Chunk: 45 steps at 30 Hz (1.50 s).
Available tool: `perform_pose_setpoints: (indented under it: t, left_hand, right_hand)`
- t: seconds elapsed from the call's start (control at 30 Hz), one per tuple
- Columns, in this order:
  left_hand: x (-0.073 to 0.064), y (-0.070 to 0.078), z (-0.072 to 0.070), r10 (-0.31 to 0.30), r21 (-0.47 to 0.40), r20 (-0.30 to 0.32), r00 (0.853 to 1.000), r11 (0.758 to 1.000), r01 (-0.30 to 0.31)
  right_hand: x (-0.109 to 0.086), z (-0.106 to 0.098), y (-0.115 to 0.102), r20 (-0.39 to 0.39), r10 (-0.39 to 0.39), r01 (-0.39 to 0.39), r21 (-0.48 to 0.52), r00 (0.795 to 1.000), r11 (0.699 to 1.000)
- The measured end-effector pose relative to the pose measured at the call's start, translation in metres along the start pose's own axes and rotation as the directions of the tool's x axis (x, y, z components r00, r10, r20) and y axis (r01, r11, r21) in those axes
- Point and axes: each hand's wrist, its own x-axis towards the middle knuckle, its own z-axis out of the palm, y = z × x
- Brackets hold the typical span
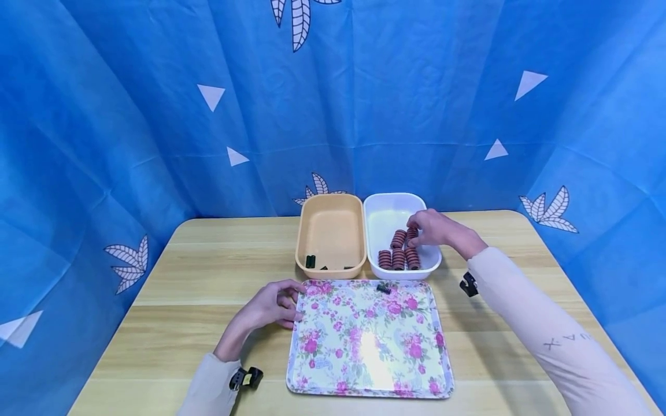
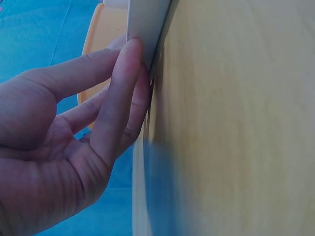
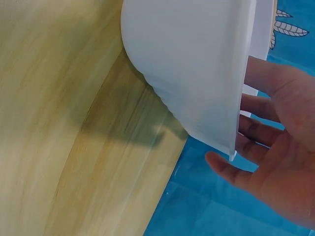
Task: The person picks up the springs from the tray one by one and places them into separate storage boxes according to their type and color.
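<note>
My left hand pinches the left edge of a floral tray near its upper-left corner. In the left wrist view the thumb and fingers meet at the tray's rim. My right hand reaches over the side of a white bin, its thumb and forefinger around a reddish-brown coil spring. Several like springs lie beside and below it. In the right wrist view the bin's wall hides the fingertips. A small dark green spring lies on the tray.
A tan bin stands against the white bin's left side, with a few small dark green springs in it. Both bins stand just behind the tray on a wooden table. A blue curtain hangs along the table's back and sides.
</note>
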Motion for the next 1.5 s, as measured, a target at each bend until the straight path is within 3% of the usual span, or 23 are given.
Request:
perform_pose_setpoints:
  t: [0.2,0.53,0.77,1.03,1.27,1.5]
  left_hand:
    - [0.0,0.0,0.0,-0.005,-0.004,0.0,1.0,1.0,0.005]
    - [0.0,0.002,-0.002,-0.009,0.004,0.003,1.0,1.0,0.009]
    - [0.0,0.003,-0.003,0.007,-0.001,0.019,1.0,1.0,-0.007]
    - [-0.001,0.004,-0.003,-0.003,-0.02,0.018,1.0,1.0,0.004]
    - [0.0,0.006,-0.003,-0.015,-0.024,0.016,1.0,1.0,0.015]
    - [0.0,0.005,-0.003,-0.018,-0.03,0.015,1.0,0.999,0.019]
  right_hand:
    - [-0.003,-0.002,-0.002,-0.024,-0.011,0.012,0.024,1.0,1.0]
    - [-0.024,-0.01,-0.011,-0.18,-0.042,0.057,0.079,0.983,0.995]
    - [-0.044,-0.008,-0.015,-0.306,-0.037,0.089,0.158,0.951,0.983]
    - [-0.066,0.001,-0.025,-0.386,-0.016,0.148,0.313,0.922,0.938]
    - [-0.087,0.006,-0.031,-0.466,0.001,0.179,0.342,0.885,0.923]
    - [-0.102,0.01,-0.037,-0.514,0.001,0.192,0.323,0.858,0.927]
